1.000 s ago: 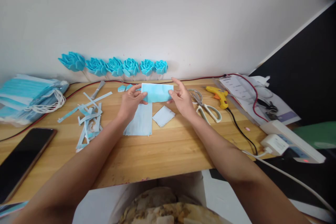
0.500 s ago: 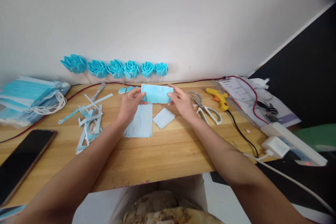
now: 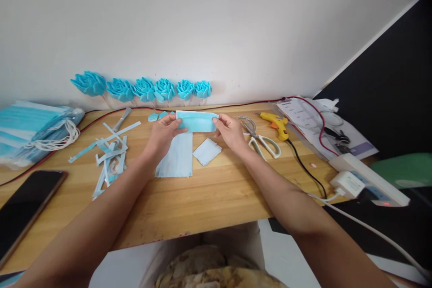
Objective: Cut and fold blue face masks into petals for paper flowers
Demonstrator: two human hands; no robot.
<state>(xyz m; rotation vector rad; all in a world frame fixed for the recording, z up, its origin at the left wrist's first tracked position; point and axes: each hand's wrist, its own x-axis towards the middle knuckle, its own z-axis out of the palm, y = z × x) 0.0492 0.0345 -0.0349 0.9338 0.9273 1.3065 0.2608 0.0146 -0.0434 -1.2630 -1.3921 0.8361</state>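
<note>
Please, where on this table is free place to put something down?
Free: the front strip of the table, between the phone and the white charger, before the flat blue sheet. Crowded: the held blue piece at back, cut strips at left, scissors and glue gun at right.

The left hand (image 3: 162, 134) and right hand (image 3: 230, 131) pinch a blue sheet (image 3: 196, 121) that bars the gap between them. At nine o'clock, cut strips (image 3: 110, 157) clutter the table (image 3: 216, 198). At three o'clock, scissors (image 3: 261, 139) lie just beside the right hand. At twelve o'clock, flowers (image 3: 145, 88) line the wall (image 3: 236, 31). At six o'clock, bare wood lies open.
</note>
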